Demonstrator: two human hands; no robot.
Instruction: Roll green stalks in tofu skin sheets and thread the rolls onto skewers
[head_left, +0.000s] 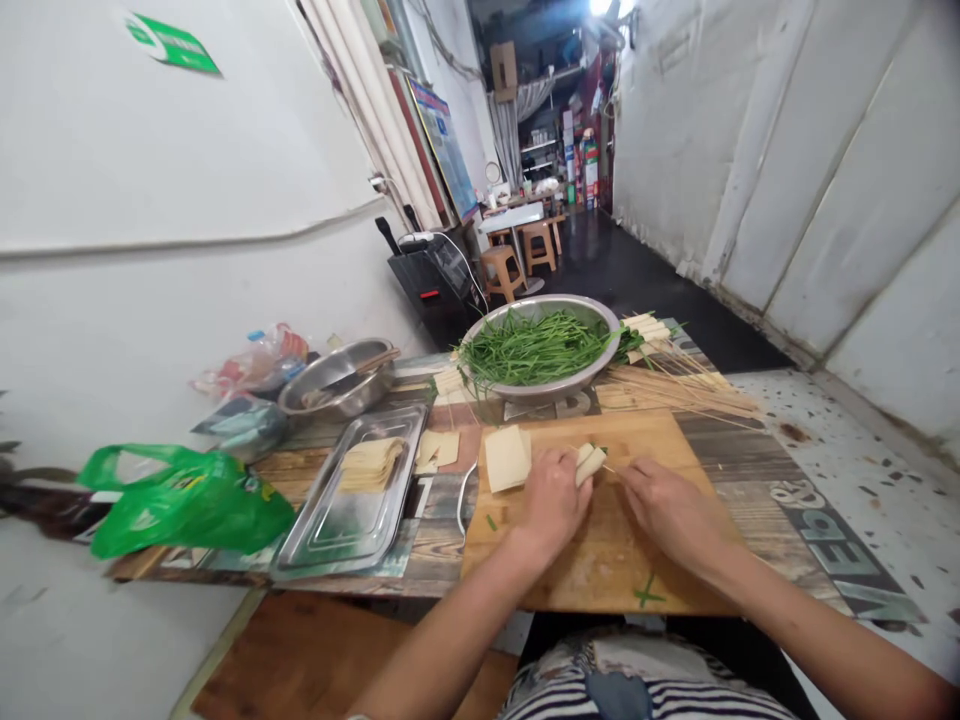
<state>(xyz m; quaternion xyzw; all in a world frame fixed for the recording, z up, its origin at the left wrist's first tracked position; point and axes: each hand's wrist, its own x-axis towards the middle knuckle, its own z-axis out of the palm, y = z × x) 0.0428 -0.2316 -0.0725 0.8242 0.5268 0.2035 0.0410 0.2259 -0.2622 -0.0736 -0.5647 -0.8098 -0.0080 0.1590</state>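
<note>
Over the wooden cutting board, my left hand is closed around pale tofu-sheet rolls with bits of green at their ends. To its right, my right hand pinches a thin bamboo skewer, whose tip points toward the rolls. Whether the tip has gone into them I cannot tell. Left of my left hand lies a small pile of flat tofu sheets on the board. Cut green pieces lie near its front edge.
Behind the board stands a metal bowl heaped with chives. Finished skewers and loose bamboo skewers lie right of it. To the left are a metal tray with stacked tofu sheets, another bowl and a green bag.
</note>
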